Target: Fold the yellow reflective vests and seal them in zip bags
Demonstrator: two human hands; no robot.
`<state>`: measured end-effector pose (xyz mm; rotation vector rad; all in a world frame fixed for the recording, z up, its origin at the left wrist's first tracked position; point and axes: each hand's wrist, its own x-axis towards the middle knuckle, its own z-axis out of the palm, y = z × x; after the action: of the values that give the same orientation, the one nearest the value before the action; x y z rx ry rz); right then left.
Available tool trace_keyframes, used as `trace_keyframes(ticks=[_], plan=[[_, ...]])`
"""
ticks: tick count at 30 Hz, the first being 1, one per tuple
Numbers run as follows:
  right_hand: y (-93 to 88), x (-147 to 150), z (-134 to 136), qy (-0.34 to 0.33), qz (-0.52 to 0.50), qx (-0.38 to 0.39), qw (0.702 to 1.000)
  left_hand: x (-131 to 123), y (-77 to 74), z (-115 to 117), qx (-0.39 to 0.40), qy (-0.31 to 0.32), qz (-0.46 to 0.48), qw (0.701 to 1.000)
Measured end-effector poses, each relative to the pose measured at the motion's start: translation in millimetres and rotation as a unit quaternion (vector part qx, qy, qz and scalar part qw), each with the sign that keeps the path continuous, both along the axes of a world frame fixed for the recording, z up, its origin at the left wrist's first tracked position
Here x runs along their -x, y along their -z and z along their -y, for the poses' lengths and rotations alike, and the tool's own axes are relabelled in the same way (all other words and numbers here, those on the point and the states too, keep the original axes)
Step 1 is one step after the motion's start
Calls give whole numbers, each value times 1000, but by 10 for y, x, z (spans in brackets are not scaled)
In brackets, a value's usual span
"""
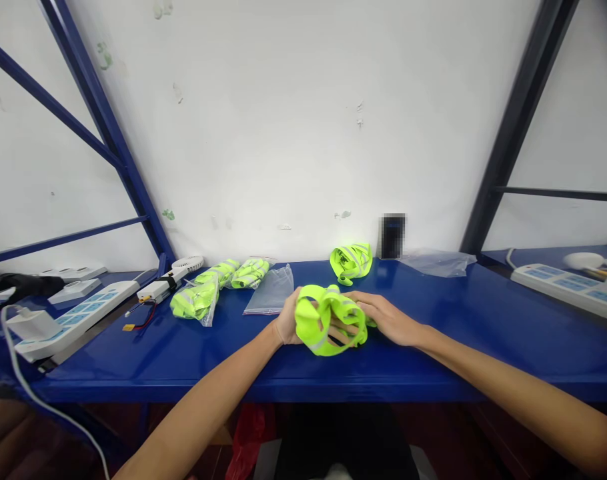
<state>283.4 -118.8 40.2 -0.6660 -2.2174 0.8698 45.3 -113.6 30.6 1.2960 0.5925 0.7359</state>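
Note:
A neon yellow reflective vest (323,323) lies bunched on the blue table (483,320), held between both hands. My left hand (289,320) grips its left side with the fingers curled into the fabric. My right hand (383,319) lies on its right side, fingers pressed against the cloth. A second loose vest (351,261) sits behind, near the wall. An empty clear plastic bag (272,291) lies just left of my left hand.
Three bagged yellow vests (218,285) lie at the left. Further left are a white power strip (78,319), a small white fan (169,280) and a wired connector (139,319). More clear plastic (436,261) and another power strip (566,283) lie at the right. Blue rack posts stand on both sides.

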Motion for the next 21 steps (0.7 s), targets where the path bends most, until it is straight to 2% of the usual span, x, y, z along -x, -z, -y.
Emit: trace_keyframes(ticks=[2, 4, 7, 10, 12, 14, 17, 21], plan=[[13, 4, -40, 10, -40, 34, 999, -94, -27, 109, 86, 80, 40, 992], [41, 21, -75, 12, -65, 47, 997, -187, -77, 243, 124, 158, 74, 977], [93, 79, -90, 1, -60, 35, 998, -289, -177, 447, 52, 193, 76, 977], [126, 160, -69, 14, -36, -4, 999, -305, -308, 531, -107, 132, 10, 985], [126, 203, -56, 23, -19, -15, 999, -273, -416, 486, -196, 70, -38, 977], [107, 222, -51, 22, -7, -22, 999, -237, -528, 394, -252, 29, -84, 964], [71, 208, -49, 24, 6, -60, 998, -222, -674, 269, -319, 10, -168, 933], [110, 146, -51, 28, 72, -112, 991, -277, -763, 171, -445, -22, -247, 861]])
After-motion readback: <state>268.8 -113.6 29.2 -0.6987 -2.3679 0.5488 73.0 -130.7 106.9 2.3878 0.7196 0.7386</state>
